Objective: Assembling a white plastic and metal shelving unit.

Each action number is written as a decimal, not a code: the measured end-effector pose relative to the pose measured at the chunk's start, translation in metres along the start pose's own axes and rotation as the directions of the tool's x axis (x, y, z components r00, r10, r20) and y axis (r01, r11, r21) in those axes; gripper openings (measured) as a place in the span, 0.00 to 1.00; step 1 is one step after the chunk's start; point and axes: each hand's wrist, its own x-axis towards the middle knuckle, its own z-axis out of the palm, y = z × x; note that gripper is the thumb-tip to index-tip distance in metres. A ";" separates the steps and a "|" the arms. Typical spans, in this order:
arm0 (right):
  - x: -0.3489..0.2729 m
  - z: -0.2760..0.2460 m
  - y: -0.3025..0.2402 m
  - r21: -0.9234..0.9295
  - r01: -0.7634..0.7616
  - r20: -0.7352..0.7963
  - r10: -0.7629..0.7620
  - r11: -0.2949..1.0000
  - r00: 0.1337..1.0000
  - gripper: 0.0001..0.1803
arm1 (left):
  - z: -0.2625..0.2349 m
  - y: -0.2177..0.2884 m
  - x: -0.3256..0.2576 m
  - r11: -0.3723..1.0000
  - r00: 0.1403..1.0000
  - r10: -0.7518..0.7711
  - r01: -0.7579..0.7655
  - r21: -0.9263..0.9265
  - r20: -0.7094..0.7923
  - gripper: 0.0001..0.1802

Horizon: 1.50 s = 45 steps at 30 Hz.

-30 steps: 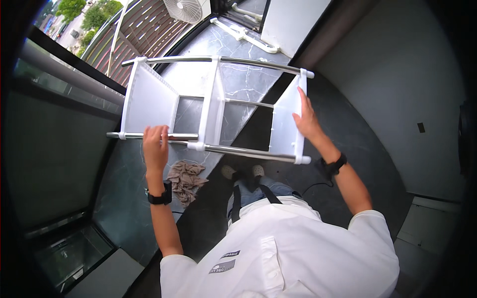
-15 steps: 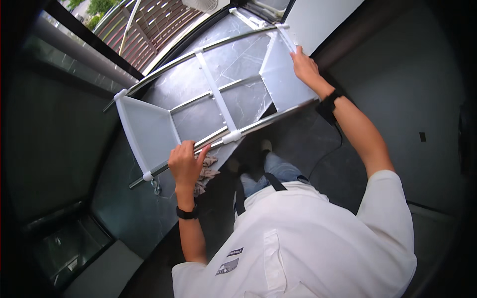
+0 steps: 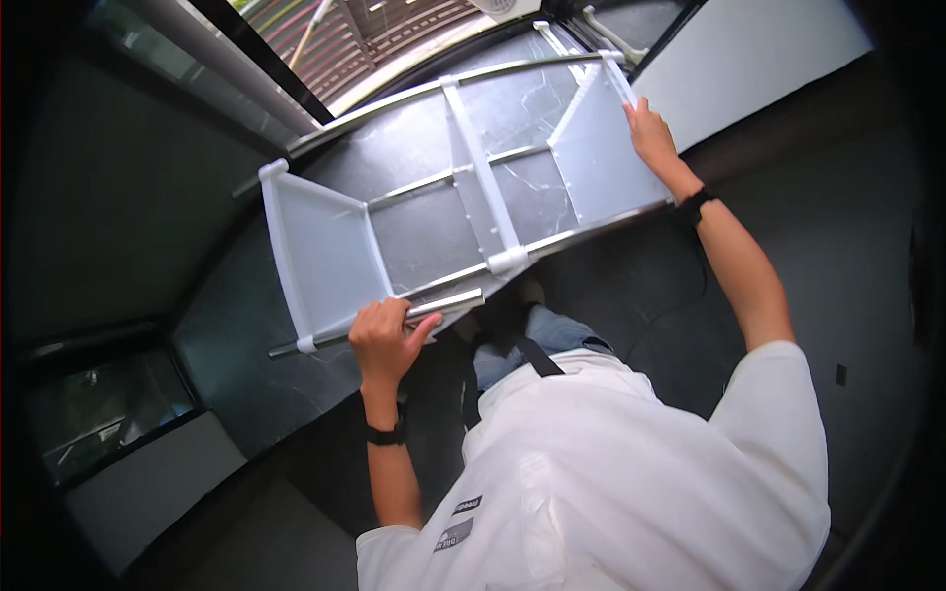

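Observation:
A rack frame of metal tubes (image 3: pixel 374 116) and white plastic panels lies tilted before me. It has a left panel (image 3: pixel 320 251), a narrow middle panel (image 3: pixel 483 177) and a right panel (image 3: pixel 603 148). My left hand (image 3: pixel 382 340) is closed around a near metal tube (image 3: pixel 455 302). That tube's right end sticks out free, apart from the middle panel's white collar (image 3: pixel 508 260). Its left end passes by the left panel's lower corner. My right hand (image 3: pixel 652 143) grips the outer edge of the right panel; its fingertips are partly hidden.
Underneath the frame is a dark marbled tabletop (image 3: pixel 414 231). White plastic rods (image 3: pixel 616 37) lie at its far end. A window (image 3: pixel 365 34) borders the far left, and a pale board (image 3: pixel 749 64) stands at the far right. Dark floor (image 3: pixel 631 295) lies to my right.
The frame has shifted right in view. The near tube's right end has come away from the middle collar, toward me. The crumpled cloth by my left hand has dropped out of sight.

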 end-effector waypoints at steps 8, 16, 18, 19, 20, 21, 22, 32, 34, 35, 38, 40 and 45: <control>-0.007 -0.007 -0.014 0.213 -0.005 0.073 -0.011 0.977 0.997 0.18 | -0.033 0.019 0.037 0.930 0.903 -0.154 0.270 -0.250 0.400 0.12; -0.010 -0.006 -0.009 0.324 -0.029 0.124 -0.012 0.946 0.992 0.16 | -0.061 -0.088 0.149 0.971 0.998 0.033 -0.046 0.236 0.062 0.26; -0.013 -0.009 -0.012 0.351 -0.010 0.124 -0.036 0.936 0.992 0.16 | -0.042 -0.142 0.131 0.907 0.961 -0.277 0.269 0.323 -0.020 0.36; -0.013 -0.008 -0.012 0.365 -0.022 0.135 -0.030 0.931 0.990 0.16 | -0.032 -0.166 0.118 0.904 0.960 -0.279 0.272 0.331 -0.027 0.36; -0.011 -0.007 -0.011 0.374 -0.034 0.147 -0.023 0.927 0.989 0.16 | -0.021 -0.186 0.101 0.885 0.898 -0.439 0.428 0.185 0.022 0.40; -0.007 -0.006 -0.009 0.374 -0.034 0.145 -0.022 0.927 0.989 0.16 | -0.016 -0.198 0.095 0.820 0.814 -0.572 0.571 0.041 0.103 0.44; -0.010 -0.004 -0.007 0.357 -0.012 0.144 -0.043 0.934 0.989 0.16 | -0.020 -0.201 0.091 0.818 0.811 -0.574 0.573 0.041 0.111 0.44; 0.000 0.000 0.007 0.334 0.043 0.136 -0.093 0.942 0.986 0.16 | -0.041 -0.223 0.035 0.639 0.638 -0.769 0.764 0.092 0.049 0.27; -0.005 0.000 0.005 0.350 0.036 0.131 -0.087 0.936 0.988 0.16 | -0.042 -0.219 0.037 0.638 0.635 -0.770 0.765 0.090 0.059 0.26; -0.006 -0.001 0.004 0.363 0.030 0.123 -0.080 0.931 0.989 0.16 | -0.041 -0.222 0.036 0.641 0.638 -0.768 0.762 0.092 0.055 0.26; -0.005 -0.004 -0.001 0.367 0.016 0.165 -0.082 0.930 0.983 0.16 | -0.035 -0.215 0.043 0.732 0.730 -0.677 0.681 -0.021 0.098 0.26; -0.007 -0.005 -0.003 0.371 0.023 0.150 -0.084 0.928 0.985 0.16 | -0.031 -0.205 0.050 0.773 0.770 -0.623 0.633 -0.039 0.137 0.27; -0.004 -0.003 0.003 0.349 0.015 0.147 -0.071 0.937 0.987 0.17 | -0.034 -0.208 0.044 0.742 0.737 -0.663 0.670 -0.015 0.128 0.28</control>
